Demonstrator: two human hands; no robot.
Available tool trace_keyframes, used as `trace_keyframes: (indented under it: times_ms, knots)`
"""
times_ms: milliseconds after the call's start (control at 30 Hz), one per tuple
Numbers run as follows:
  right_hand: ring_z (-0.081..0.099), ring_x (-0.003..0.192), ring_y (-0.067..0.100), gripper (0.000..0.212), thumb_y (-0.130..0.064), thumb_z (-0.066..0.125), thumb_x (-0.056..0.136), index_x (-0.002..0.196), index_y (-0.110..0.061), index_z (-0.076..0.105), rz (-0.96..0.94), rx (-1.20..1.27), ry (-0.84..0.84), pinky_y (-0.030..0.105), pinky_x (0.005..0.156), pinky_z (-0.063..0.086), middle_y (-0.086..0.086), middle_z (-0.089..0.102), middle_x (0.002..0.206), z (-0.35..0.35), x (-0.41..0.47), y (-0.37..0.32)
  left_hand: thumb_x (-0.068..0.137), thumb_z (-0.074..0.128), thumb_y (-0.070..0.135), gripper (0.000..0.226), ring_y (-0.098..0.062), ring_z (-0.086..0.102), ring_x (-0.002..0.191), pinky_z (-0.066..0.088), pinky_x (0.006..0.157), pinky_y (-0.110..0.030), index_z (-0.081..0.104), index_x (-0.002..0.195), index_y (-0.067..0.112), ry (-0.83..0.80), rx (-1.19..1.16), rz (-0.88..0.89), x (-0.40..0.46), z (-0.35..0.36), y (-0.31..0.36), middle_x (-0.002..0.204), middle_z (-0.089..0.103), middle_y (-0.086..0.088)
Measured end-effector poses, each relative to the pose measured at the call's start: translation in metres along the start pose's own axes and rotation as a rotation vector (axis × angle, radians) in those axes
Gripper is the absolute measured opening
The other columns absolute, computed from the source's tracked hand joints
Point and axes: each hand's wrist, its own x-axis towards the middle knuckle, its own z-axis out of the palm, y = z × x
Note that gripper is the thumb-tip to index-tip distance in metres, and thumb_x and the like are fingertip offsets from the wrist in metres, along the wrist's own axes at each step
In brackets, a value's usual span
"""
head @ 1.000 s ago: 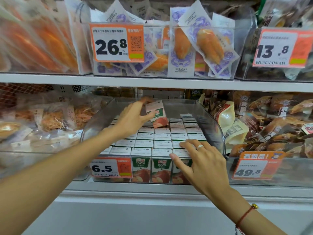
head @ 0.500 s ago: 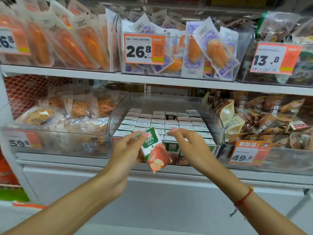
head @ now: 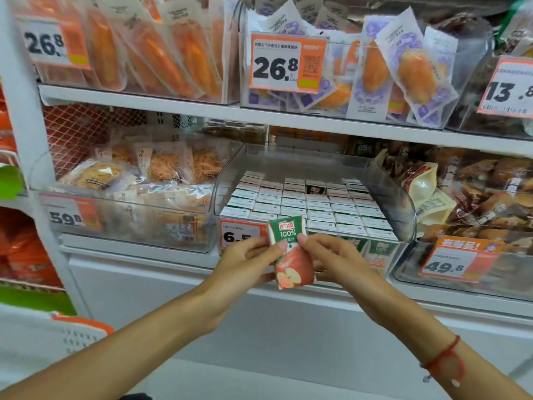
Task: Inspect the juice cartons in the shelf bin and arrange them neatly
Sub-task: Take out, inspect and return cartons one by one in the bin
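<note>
A small green and white juice carton [head: 291, 252] with an apple picture is held upright in front of the shelf, its front label facing me. My left hand [head: 245, 262] grips its left edge and my right hand [head: 334, 259] grips its right edge. Behind it, a clear plastic shelf bin [head: 403, 203] holds several rows of matching juice cartons [head: 305, 203] packed upright, white tops showing. One gap near the back row shows a green carton face [head: 315, 188]. A 6.5 price tag [head: 239, 236] hangs on the bin's front.
A bin of packaged shredded snacks [head: 138, 180] stands to the left, and a bin of brown snack bags [head: 476, 192] to the right with a 49.8 tag [head: 458, 262]. The upper shelf [head: 259, 114] overhangs with hanging orange food packs. A white basket [head: 43, 339] sits at lower left.
My left hand lifted one carton out of the bin's back and brought it forward and down. My right hand left the front row and took hold of that carton's other side.
</note>
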Motion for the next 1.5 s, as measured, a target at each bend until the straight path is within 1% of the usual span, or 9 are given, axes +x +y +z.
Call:
trace_keyframes:
  times_ms: [100, 233, 333, 433, 633, 933, 1133, 1333, 1500]
  knots:
    - [0.073, 0.085, 0.012, 0.040, -0.061, 0.050, 0.087, 0.093, -0.028, 0.071, 0.043, -0.013, -0.008, 0.031, 0.083, 0.055, -0.003, 0.076, 0.090, -0.003, 0.004, 0.001, 0.090, 0.068, 0.026, 0.023, -0.004, 0.070, 0.098, 0.056, 0.081, -0.019, 0.068, 0.112, 0.029, 0.006, 0.072, 0.027, 0.002, -0.004, -0.004, 0.105, 0.075, 0.010]
    - [0.073, 0.085, 0.010, 0.043, -0.060, 0.047, 0.088, 0.097, -0.025, 0.071, -0.008, -0.011, 0.046, 0.025, 0.077, 0.058, -0.005, 0.076, 0.091, 0.002, 0.009, 0.001, 0.088, 0.070, 0.026, 0.025, -0.004, 0.067, 0.104, 0.054, 0.090, -0.022, 0.067, 0.111, 0.032, 0.014, 0.141, 0.061, 0.006, -0.006, -0.004, 0.107, 0.074, 0.012]
    - [0.072, 0.087, 0.010, 0.046, -0.061, 0.049, 0.083, 0.101, -0.024, 0.070, -0.015, -0.013, 0.045, 0.022, 0.075, 0.058, -0.005, 0.076, 0.092, 0.006, 0.012, 0.000, 0.090, 0.068, 0.025, 0.022, -0.006, 0.070, 0.100, 0.056, 0.082, -0.019, 0.068, 0.112, 0.029, 0.040, 0.096, 0.075, 0.007, -0.008, -0.003, 0.105, 0.075, 0.009]
    - [0.070, 0.096, 0.008, 0.033, -0.043, 0.059, 0.089, 0.118, -0.028, 0.064, -0.029, -0.037, -0.082, 0.025, 0.082, 0.057, -0.005, 0.075, 0.099, 0.004, 0.011, -0.004, 0.093, 0.063, 0.024, 0.019, -0.009, 0.072, 0.093, 0.058, 0.073, -0.018, 0.069, 0.111, 0.022, 0.068, -0.019, 0.073, 0.008, -0.007, -0.001, 0.101, 0.076, 0.005]
    - [0.069, 0.102, 0.016, 0.058, -0.013, 0.075, 0.083, 0.135, -0.025, 0.053, -0.041, -0.001, -0.191, 0.031, 0.097, 0.052, 0.001, 0.073, 0.108, -0.002, 0.004, -0.007, 0.093, 0.063, 0.026, 0.021, -0.009, 0.073, 0.090, 0.055, 0.068, -0.016, 0.069, 0.112, 0.021, 0.092, -0.033, 0.118, 0.007, -0.009, 0.002, 0.100, 0.077, 0.005]
    - [0.071, 0.083, 0.006, 0.064, -0.020, 0.086, 0.070, 0.123, -0.039, 0.055, -0.085, -0.094, -0.004, 0.014, 0.071, 0.055, -0.012, 0.074, 0.090, 0.003, -0.002, 0.001, 0.084, 0.073, 0.021, 0.024, 0.000, 0.071, 0.083, 0.058, 0.071, -0.018, 0.071, 0.108, 0.023, 0.212, 0.118, 0.201, 0.005, -0.011, 0.001, 0.092, 0.075, 0.016]
    - [0.063, 0.085, 0.001, 0.074, -0.040, 0.088, 0.066, 0.131, -0.044, 0.053, -0.272, -0.481, 0.100, 0.022, 0.076, 0.055, -0.016, 0.068, 0.090, 0.009, -0.005, 0.006, 0.078, 0.080, 0.028, 0.016, 0.000, 0.067, 0.095, 0.055, 0.093, -0.033, 0.073, 0.091, 0.035, 0.234, 0.127, 0.137, 0.006, -0.010, -0.006, 0.091, 0.075, 0.018]
    - [0.061, 0.088, -0.005, 0.063, -0.047, 0.083, 0.068, 0.122, -0.054, 0.051, -0.368, -0.552, 0.106, 0.016, 0.073, 0.053, -0.024, 0.066, 0.085, 0.012, -0.008, 0.006, 0.071, 0.081, 0.039, 0.010, 0.010, 0.066, 0.085, 0.053, 0.081, -0.020, 0.074, 0.073, 0.046, 0.203, 0.128, 0.150, 0.006, -0.011, -0.004, 0.085, 0.074, 0.024]
    - [0.070, 0.077, 0.009, 0.023, -0.032, 0.066, 0.090, 0.113, -0.033, 0.069, -0.234, -0.219, 0.046, 0.021, 0.067, 0.056, -0.009, 0.075, 0.086, 0.007, -0.004, -0.001, 0.066, 0.080, 0.046, 0.035, -0.004, 0.070, 0.097, 0.054, 0.087, -0.023, 0.075, 0.099, 0.034, 0.152, 0.111, 0.098, 0.009, -0.017, -0.003, 0.096, 0.076, 0.016]
